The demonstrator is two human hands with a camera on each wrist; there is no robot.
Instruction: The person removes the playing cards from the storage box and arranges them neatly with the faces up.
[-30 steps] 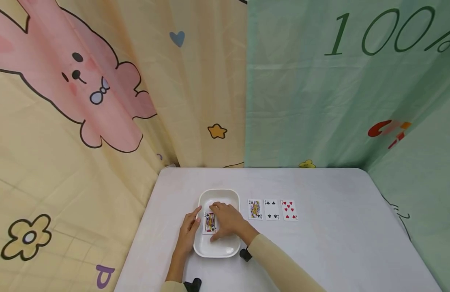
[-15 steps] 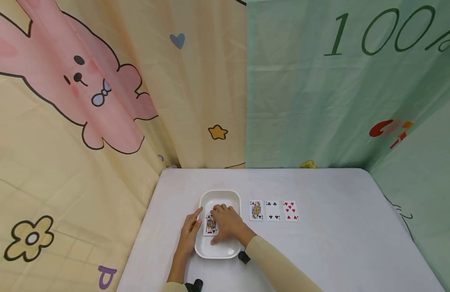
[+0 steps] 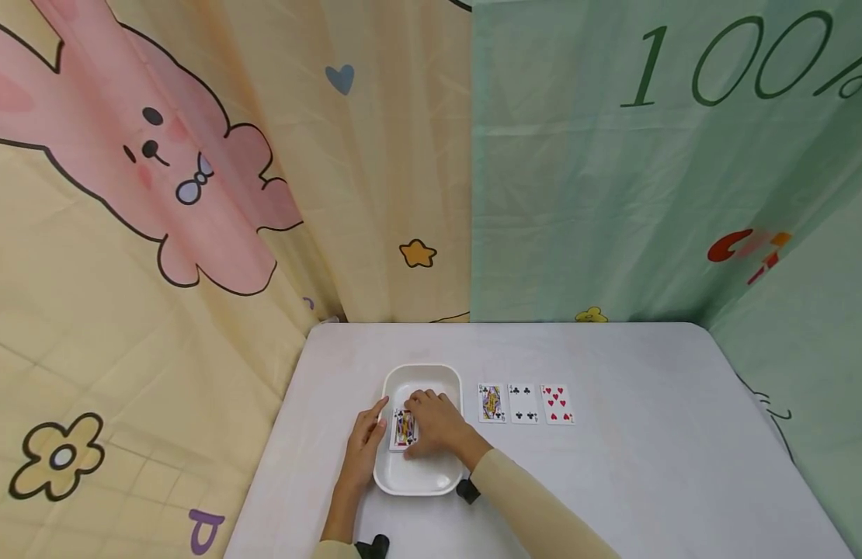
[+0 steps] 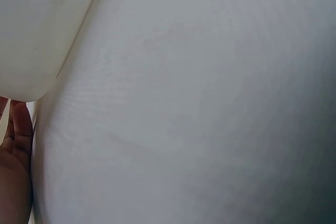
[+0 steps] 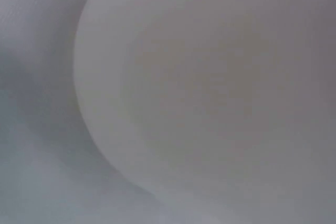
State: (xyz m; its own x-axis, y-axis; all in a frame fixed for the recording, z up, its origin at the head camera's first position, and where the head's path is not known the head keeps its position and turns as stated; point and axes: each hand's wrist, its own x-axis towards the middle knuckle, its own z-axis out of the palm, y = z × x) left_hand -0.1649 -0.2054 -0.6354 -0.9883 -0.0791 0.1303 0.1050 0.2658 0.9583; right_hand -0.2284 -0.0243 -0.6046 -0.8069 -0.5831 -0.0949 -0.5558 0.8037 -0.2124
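Observation:
A white tray (image 3: 431,485) with rounded corners stands on the table, and in it lies a small stack of playing cards (image 3: 404,428), a picture card face up on top. My right hand (image 3: 439,425) reaches in over the stack's right side. Its fingertips are at the far end of the cards and its thumb at the near end. Along the tray's left wall rests my left hand (image 3: 362,444), with extended fingers touching the rim. The left wrist view catches some left fingers (image 4: 22,124) below the tray's outer side. The right wrist view holds only a blurred tray edge (image 5: 100,103).
Right of the tray, three cards lie face up in a row: a picture card (image 3: 491,403), a clubs card (image 3: 523,404) and a hearts card (image 3: 557,404). Printed curtains (image 3: 375,155) hang behind the white table (image 3: 648,466).
My right thumb has drawn in toward the near end of the card stack. The left hand stays on the tray rim. The head view has shifted slightly.

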